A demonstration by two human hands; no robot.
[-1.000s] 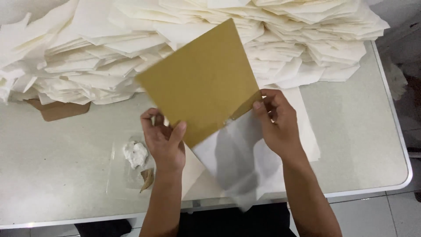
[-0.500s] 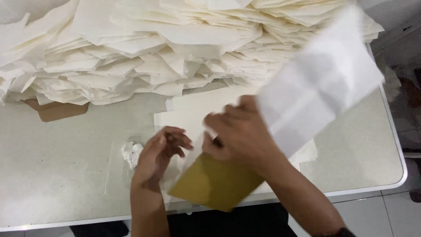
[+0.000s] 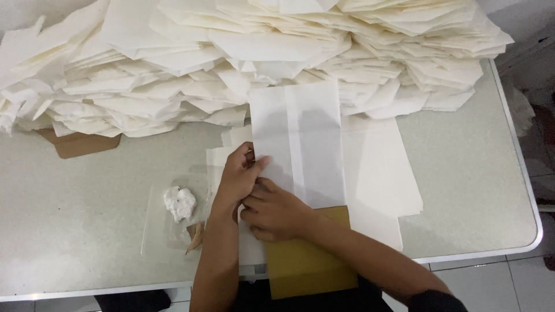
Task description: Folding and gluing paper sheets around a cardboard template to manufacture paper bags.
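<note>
Hands on cluttered white table

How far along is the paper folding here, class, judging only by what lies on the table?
Done: a big heap of folded white papers fills the back of the table. In hand: the left hand and right hand press a translucent sheet folded over a brown card. Left: a few flat sheets lie underneath.

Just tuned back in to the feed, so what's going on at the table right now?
A person presses both hands, left hand and right hand, on the edge of a translucent white paper sheet lying over a mustard-yellow card. Flat white sheets lie beneath; a heap of folded white papers fills the grey table behind.
</note>
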